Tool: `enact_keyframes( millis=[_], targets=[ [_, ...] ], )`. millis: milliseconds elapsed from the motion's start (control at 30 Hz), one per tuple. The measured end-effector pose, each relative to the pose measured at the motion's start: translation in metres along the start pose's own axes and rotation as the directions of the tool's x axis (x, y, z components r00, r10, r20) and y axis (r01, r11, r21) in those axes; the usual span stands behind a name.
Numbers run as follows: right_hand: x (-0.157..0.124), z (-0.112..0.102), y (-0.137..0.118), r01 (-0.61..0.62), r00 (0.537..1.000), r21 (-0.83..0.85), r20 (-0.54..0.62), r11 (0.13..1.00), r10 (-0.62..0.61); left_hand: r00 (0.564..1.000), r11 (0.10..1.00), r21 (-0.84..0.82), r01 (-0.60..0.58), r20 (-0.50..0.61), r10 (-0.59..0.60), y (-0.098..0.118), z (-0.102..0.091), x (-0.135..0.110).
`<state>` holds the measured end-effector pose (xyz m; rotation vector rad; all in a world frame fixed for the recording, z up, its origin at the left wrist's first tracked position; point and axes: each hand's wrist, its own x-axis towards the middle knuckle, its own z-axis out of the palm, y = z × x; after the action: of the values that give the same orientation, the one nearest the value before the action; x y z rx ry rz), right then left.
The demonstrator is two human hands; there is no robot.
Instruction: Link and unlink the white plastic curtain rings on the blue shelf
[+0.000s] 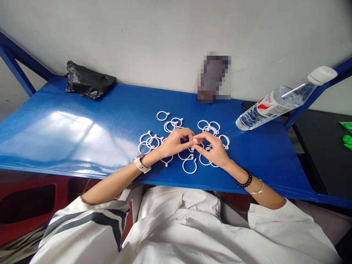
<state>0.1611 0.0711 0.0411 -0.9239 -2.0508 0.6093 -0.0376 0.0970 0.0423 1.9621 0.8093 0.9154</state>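
My left hand [177, 141] and my right hand [212, 147] meet over the blue table. Their fingertips pinch a white plastic ring [195, 140] between them; only a small part of it shows, and the fingers cover the rest. Around and beneath both hands lie several more white plastic rings with small knobbed clasps. One open ring [189, 166] rests just in front of the hands, its ends apart. To the left of my left hand is an overlapping cluster of rings [143, 148]. Another group [203, 125] lies beyond my right hand.
The blue table [110, 110] backs onto a pale wall. A black plastic bag [88, 80] lies at the back left. Behind the rings, a blurred-out dark object [213, 79] leans on the wall. A water bottle [271, 104] stands at the right, before a dark surface [327, 146].
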Motion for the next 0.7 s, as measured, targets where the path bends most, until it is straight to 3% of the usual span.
enact_keyframes(
  millis=[167,300,400,533,700],
  targets=[
    [-0.0022,0.0022,0.0025,0.005,1.0,0.04,-0.023,0.999,-0.004,0.999,0.998,0.039,-0.044,-0.03,0.045,-0.0016,0.0006,-0.0023],
    [-0.0041,0.0034,0.0039,-0.011,1.0,0.03,-0.028,0.999,0.012,0.986,0.949,0.27,-0.165,0.011,0.168,-0.0055,0.005,-0.0061],
    [-0.0044,0.0038,0.0038,0.018,0.999,-0.002,-0.037,1.0,-0.018,0.981,0.904,0.384,-0.187,0.018,0.195,-0.0055,0.0079,-0.0087],
    [-0.0043,0.0046,0.0024,0.073,0.996,-0.055,-0.045,0.996,-0.075,0.983,0.914,0.369,-0.169,0.001,0.181,-0.0011,0.0094,-0.0099],
    [-0.0034,0.0051,-0.0011,0.044,0.998,-0.085,-0.048,0.995,-0.048,0.978,0.915,0.352,-0.196,-0.002,0.21,-0.0009,0.0043,-0.0062]
  ],
)
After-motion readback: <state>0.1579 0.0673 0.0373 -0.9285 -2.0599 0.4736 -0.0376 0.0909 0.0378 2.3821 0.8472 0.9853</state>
